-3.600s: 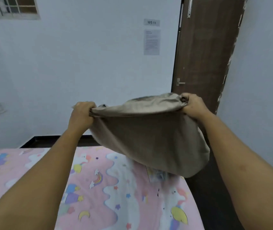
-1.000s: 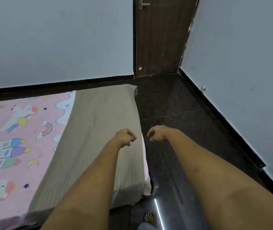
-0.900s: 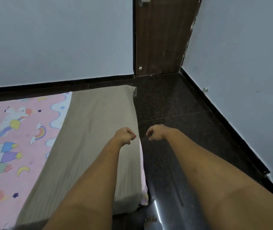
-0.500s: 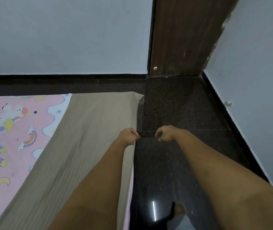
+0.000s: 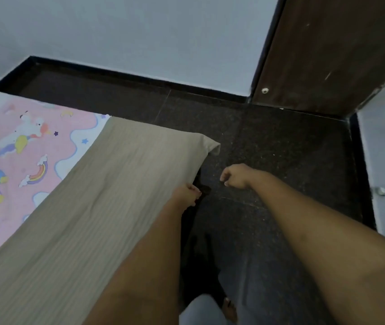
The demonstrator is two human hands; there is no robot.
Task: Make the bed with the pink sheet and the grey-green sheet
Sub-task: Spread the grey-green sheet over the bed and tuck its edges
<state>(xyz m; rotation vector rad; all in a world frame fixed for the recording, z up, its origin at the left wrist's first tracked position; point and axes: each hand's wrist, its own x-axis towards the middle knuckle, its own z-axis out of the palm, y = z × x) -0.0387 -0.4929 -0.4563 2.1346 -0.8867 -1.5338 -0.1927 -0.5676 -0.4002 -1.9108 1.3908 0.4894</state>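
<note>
Your left hand [image 5: 186, 193] curled at the edge of the ribbed grey-green sheet [image 5: 93, 207], grip unclear. Your right hand [image 5: 235, 175] hovered just off that edge, curled and empty. The cartoon-printed pink sheet [image 5: 23, 148] lay across from it.

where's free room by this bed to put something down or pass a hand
Free: dark floor between the grey-green sheet, wall and door; pink sheet left of it. Tight: floor strip by left hand and foot.

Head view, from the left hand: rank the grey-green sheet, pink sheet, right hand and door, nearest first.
1. grey-green sheet: its right edge is at the left hand.
2. right hand: just to the right, over the floor.
3. pink sheet: left, beyond the grey-green strip.
4. door: far right corner.
</note>
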